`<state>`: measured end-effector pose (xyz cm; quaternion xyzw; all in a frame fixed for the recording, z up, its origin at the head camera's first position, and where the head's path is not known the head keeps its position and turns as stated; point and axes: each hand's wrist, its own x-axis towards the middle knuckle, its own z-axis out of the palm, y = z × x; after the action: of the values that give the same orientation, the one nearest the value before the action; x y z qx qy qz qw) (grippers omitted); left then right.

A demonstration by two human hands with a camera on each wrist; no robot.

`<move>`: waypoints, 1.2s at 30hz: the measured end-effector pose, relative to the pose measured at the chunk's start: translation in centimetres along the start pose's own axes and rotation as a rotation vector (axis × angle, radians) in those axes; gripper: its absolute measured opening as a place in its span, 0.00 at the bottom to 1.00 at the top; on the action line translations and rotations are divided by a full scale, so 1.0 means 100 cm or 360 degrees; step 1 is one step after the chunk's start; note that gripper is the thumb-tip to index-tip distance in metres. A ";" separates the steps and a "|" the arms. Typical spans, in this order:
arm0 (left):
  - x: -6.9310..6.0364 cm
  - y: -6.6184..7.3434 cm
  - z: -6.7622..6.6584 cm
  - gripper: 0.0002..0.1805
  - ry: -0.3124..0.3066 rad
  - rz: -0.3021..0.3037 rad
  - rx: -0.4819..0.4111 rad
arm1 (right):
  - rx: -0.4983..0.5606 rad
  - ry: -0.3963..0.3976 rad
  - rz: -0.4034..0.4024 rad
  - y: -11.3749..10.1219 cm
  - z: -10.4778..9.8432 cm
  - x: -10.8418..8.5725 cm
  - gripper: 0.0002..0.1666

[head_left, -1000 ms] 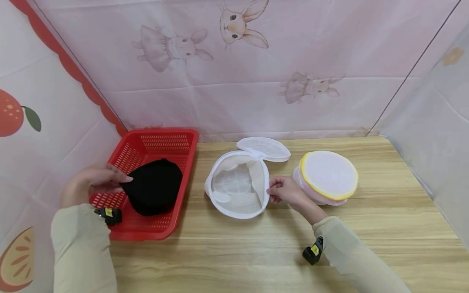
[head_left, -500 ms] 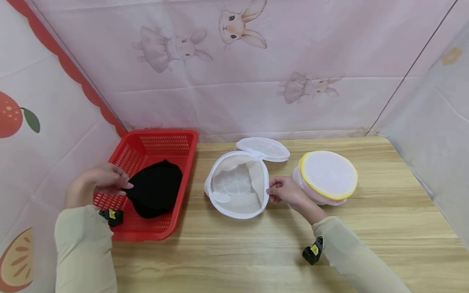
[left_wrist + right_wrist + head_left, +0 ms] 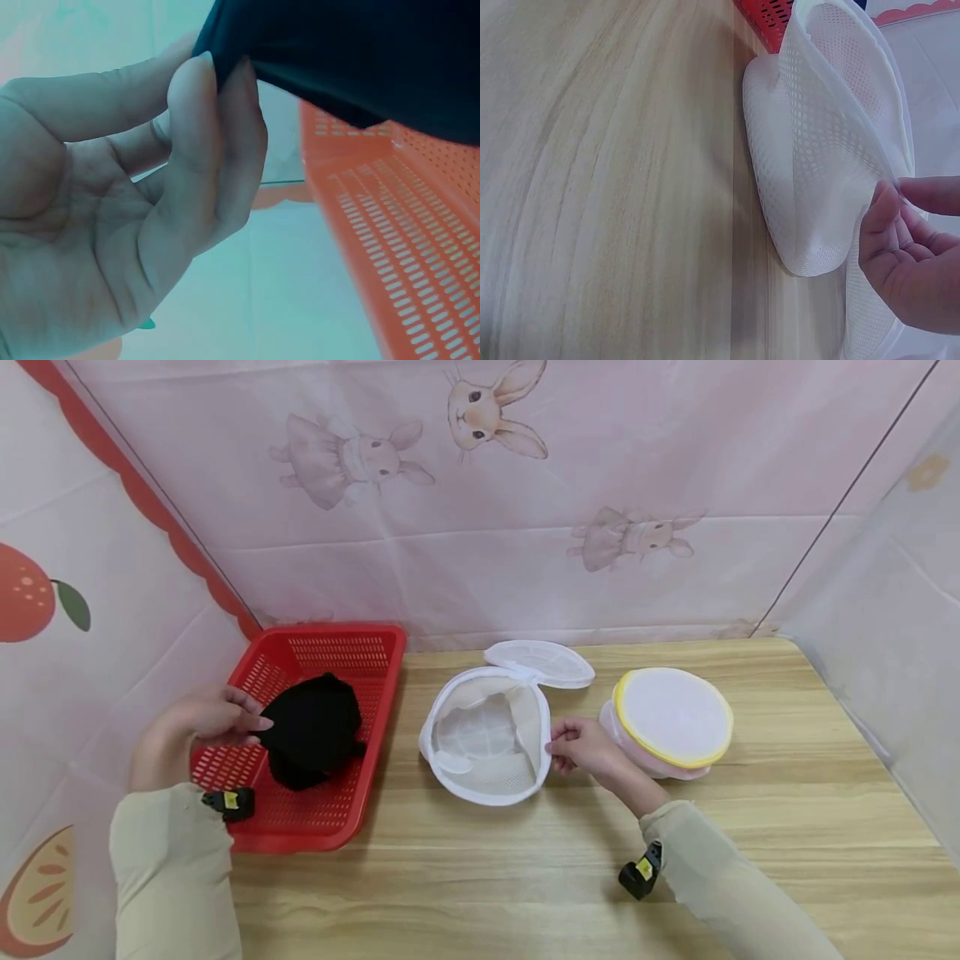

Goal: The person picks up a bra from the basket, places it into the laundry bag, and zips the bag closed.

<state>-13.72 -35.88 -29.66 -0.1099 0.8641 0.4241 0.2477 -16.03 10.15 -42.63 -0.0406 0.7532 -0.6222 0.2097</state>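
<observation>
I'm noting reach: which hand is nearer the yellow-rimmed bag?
Right. The right hand is beside the yellow-rimmed bag, pinching the open white bag's rim; the left hand is farther left, at the red basket, pinching black cloth.

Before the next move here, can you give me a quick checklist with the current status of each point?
1. Left hand pinches the black cloth: ok, between thumb and fingers.
2. Right hand holds the white mesh bag: ok, pinched at its edge.
3. Lid flap off the bag's mouth: ok, laid back behind it.
4. Black cloth lifted free of the floor of the red basket: cannot tell; its underside is hidden.
5. Yellow-trimmed bag out of the way between basket and open bag: ok, it sits beyond the open bag.
</observation>
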 end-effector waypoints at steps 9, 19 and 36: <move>-0.017 0.027 0.006 0.16 0.0126 0.0086 -0.0024 | -0.0002 0.0016 -0.0017 -0.003 0.001 0.002 0.06; -0.025 0.038 0.012 0.21 0.0261 0.0171 0.0069 | 0.0029 0.0021 -0.0062 -0.003 0.004 0.003 0.04; -0.040 0.065 0.031 0.22 0.0356 0.0328 0.0261 | 0.0053 0.0030 -0.0063 -0.007 0.004 0.002 0.04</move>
<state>-11.87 -29.49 -24.73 -0.0468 0.9247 0.3605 0.1133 -16.21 9.54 -42.06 -0.0460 0.7438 -0.6389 0.1909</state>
